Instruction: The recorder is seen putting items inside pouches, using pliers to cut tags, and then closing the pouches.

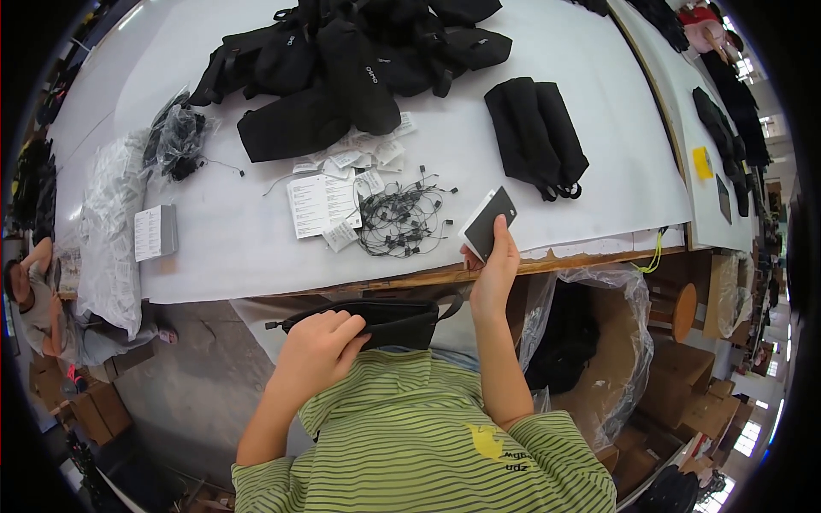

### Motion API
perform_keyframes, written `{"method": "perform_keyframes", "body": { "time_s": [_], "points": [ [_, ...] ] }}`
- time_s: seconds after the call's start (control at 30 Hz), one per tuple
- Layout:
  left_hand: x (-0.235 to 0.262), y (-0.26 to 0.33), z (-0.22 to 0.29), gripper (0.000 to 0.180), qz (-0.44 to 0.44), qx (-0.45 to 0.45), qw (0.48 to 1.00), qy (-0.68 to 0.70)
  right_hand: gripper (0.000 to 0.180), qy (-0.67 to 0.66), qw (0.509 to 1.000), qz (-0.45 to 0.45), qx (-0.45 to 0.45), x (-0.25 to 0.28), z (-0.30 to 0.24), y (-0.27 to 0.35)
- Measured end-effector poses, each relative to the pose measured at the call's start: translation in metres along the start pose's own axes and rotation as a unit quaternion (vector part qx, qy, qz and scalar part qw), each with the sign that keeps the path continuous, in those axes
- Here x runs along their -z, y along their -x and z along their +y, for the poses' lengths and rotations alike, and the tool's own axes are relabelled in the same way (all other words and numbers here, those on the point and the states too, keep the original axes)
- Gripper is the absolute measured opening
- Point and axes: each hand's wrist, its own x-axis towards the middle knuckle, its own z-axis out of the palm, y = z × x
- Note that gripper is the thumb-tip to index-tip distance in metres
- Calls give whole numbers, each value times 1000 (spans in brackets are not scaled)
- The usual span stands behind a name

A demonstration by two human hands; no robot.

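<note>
Close to my body is a black fabric zip pouch (404, 327), with a loop strap at its right end and a zip pull sticking out at the left. My left hand (323, 344) grips its near edge, fingers curled over at the mouth. Over the table's front edge my right hand (496, 267) pinches a few hang tags (493, 221), dark on the facing side with white beneath. Left of that hand lies a tangle of black tag strings (400, 218). White printed cards (310, 205) and small labels (389, 154) sit beside the strings.
Black bags (342, 77) are heaped at the back of the white table (231, 222), and more folded ones (536, 137) lie at right. A card stack (156, 232) and plastic-wrapped labels (111, 231) stand left. Below right is a plastic-lined box (616, 333). Another person (38, 308) sits far left.
</note>
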Motion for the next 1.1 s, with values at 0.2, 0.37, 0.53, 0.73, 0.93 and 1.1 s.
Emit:
{"method": "perform_keyframes", "body": {
  "time_s": [0.2, 0.37, 0.53, 0.73, 0.93, 1.1],
  "points": [
    [-1, 1, 0, 16, 0, -22, 1000, 9, 35, 40, 997, -56, 18, -4, 12, 6],
    [6, 3, 0, 16, -16, 0, 1000, -5, 35, 68, 988, -33, 135, 5, 20, -11],
    [7, -4, -1, 20, -16, -7, 1000, -11, 38, 373, 845, -356, 145, 11, -42, 19],
    [3, -17, 4, 21, -7, -175, 984, -24, 42, 600, 551, -557, 161, 11, -46, 47],
    [-3, -3, -14, 18, -143, -121, 981, 54, 39, 528, 602, -598, 31, 19, -56, 58],
    [8, -27, -4, 16, -10, -172, 983, 67, 37, 564, 534, -621, 109, 20, -61, 57]
  ]
}}
